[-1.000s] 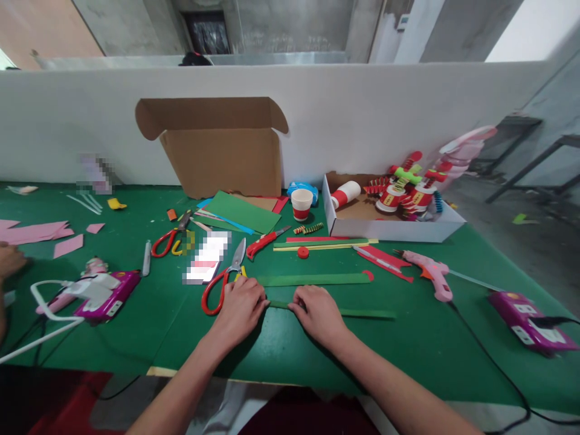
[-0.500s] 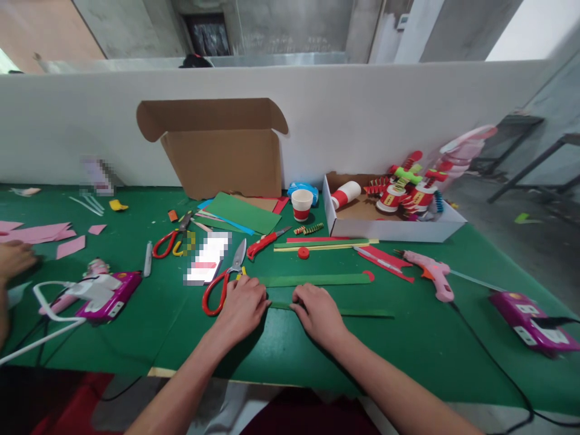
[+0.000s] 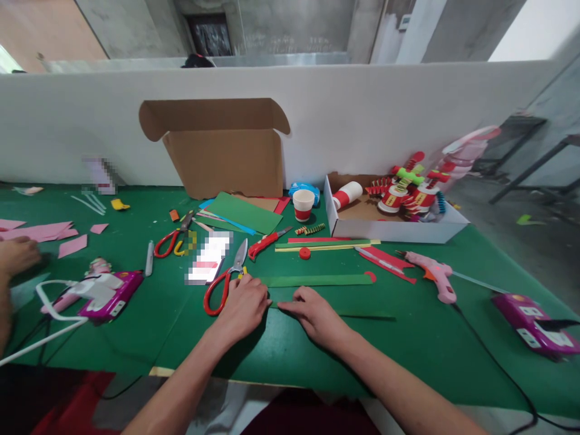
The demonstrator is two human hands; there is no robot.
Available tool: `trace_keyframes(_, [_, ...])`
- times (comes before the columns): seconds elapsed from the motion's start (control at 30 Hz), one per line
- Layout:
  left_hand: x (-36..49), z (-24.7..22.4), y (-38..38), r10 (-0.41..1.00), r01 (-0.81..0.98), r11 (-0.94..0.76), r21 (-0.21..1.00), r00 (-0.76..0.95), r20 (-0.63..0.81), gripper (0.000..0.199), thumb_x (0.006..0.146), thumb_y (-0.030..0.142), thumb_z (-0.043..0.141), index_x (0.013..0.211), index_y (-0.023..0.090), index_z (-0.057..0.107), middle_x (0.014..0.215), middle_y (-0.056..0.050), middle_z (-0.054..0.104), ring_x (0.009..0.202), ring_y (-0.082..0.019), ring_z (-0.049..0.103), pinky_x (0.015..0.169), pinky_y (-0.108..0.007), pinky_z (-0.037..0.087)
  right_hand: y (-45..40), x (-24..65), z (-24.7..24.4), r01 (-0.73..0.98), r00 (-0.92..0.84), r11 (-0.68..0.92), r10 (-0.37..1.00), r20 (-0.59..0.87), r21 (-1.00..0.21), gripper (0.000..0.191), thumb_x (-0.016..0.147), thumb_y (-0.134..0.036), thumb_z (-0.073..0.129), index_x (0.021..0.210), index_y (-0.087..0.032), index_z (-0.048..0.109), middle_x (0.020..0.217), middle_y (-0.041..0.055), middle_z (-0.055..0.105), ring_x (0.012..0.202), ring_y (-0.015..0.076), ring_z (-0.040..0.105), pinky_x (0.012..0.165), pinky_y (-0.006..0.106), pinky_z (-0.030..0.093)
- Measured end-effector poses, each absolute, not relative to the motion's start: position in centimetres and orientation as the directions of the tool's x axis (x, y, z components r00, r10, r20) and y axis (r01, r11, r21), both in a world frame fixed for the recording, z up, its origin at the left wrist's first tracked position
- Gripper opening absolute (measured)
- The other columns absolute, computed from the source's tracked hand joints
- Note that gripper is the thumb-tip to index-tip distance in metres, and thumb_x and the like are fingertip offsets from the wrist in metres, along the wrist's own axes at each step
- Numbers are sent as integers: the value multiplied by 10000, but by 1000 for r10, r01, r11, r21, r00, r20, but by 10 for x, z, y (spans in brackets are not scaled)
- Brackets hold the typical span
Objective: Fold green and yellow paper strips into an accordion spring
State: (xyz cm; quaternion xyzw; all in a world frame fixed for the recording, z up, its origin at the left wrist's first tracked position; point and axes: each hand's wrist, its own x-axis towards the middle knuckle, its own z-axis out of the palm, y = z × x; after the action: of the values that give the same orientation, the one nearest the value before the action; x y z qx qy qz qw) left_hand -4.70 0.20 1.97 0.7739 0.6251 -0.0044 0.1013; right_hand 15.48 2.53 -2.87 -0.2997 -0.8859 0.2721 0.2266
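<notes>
Right hand (image 3: pixel 312 311) has its pointer finger poked further left along the thin green strip (image 3: pixel 368 315), can't tell if it's gripping; left hand (image 3: pixel 246 302) pinches the strip.

Three green strips (image 3: pixel 317 280), two purple socket blocks (image 3: pixel 534 326), one red-handled knife (image 3: pixel 263 244), one upright cup (image 3: pixel 303 203)

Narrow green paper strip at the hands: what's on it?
The left hand and right hand are over the green paper strip; a sliver shows between them, and a longer piece right of them. Its left end and the stretch under the right hand are covered.
</notes>
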Motion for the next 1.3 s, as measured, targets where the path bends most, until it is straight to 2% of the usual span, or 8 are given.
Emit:
trace_keyframes(0.3, [-45, 26, 4, 955, 975, -182, 128, 206, -212, 235, 915, 274, 442, 819, 162, 625, 934, -100, 645, 1009, -282, 511, 848, -414, 340, 26, 154, -34, 389, -732, 700, 629, 260, -599, 364, 923, -119, 453, 1176, -259, 675, 891, 52, 528, 840, 163, 490, 744, 279, 427])
trace_keyframes(0.57, [-45, 24, 6, 956, 969, -214, 127, 234, -177, 233, 909, 261, 451, 796, 158, 626, 906, -95, 659, 976, -284, 520, 831, -422, 345, 24, 154, -31, 430, -742, 711, 629, 231, -556, 336, 965, -199, 421, 1189, -251, 667, 900, 66, 538, 844, 175, 485, 742, 297, 417])
trace_keyframes(0.67, [-54, 24, 2, 973, 961, -208, 182, 222, -58, 269, 935, 258, 409, 827, 170, 639, 880, -76, 659, 930, -249, 536, 826, -400, 359, 24, 153, -31, 434, -740, 713, 631, 233, -551, 338, 962, -194, 423, 1191, -253, 665, 903, 66, 540, 843, 174, 485, 747, 298, 416])
trace_keyframes(0.73, [-61, 23, -7, 969, 947, -239, 216, 216, 123, 293, 945, 201, 358, 971, 187, 650, 963, -73, 667, 963, -227, 533, 853, -388, 363, 24, 152, -32, 435, -736, 709, 635, 234, -554, 342, 959, -192, 426, 1201, -252, 659, 905, 64, 540, 835, 170, 483, 746, 295, 416])
trace_keyframes(0.8, [-64, 19, -20, 937, 942, -273, 198, 213, 278, 347, 915, 115, 350, 1087, 197, 640, 1070, -76, 666, 1034, -225, 516, 887, -392, 352, 24, 151, -32, 440, -735, 705, 638, 227, -556, 340, 954, -191, 432, 1201, -251, 659, 904, 62, 539, 827, 168, 481, 745, 294, 415])
trace_keyframes(0.9, [-58, 5, -41, 888, 935, -334, 124, 267, 374, 429, 847, 42, 382, 1148, 200, 643, 1108, -69, 679, 1032, -230, 514, 886, -394, 345, 24, 151, -32, 450, -739, 703, 639, 211, -551, 335, 939, -169, 450, 1175, -260, 669, 899, 56, 535, 826, 167, 477, 735, 286, 409])
trace_keyframes(1.07, [-35, -19, -57, 840, 942, -334, -24, 309, 445, 456, 803, 11, 422, 1141, 186, 673, 1136, -46, 698, 1035, -237, 524, 921, -405, 323, 24, 151, -32, 448, -742, 722, 629, 232, -527, 356, 912, -112, 454, 1148, -259, 677, 876, 50, 522, 813, 168, 463, 716, 280, 394])
trace_keyframes(1.3, [-33, -18, -59, 874, 959, -257, -123, 285, 395, 453, 800, 20, 430, 1125, 193, 695, 1145, -47, 699, 1065, -258, 531, 931, -428, 332, 25, 151, -33, 449, -739, 727, 629, 241, -520, 340, 907, -122, 468, 1131, -261, 683, 876, 48, 522, 804, 170, 459, 716, 289, 396])
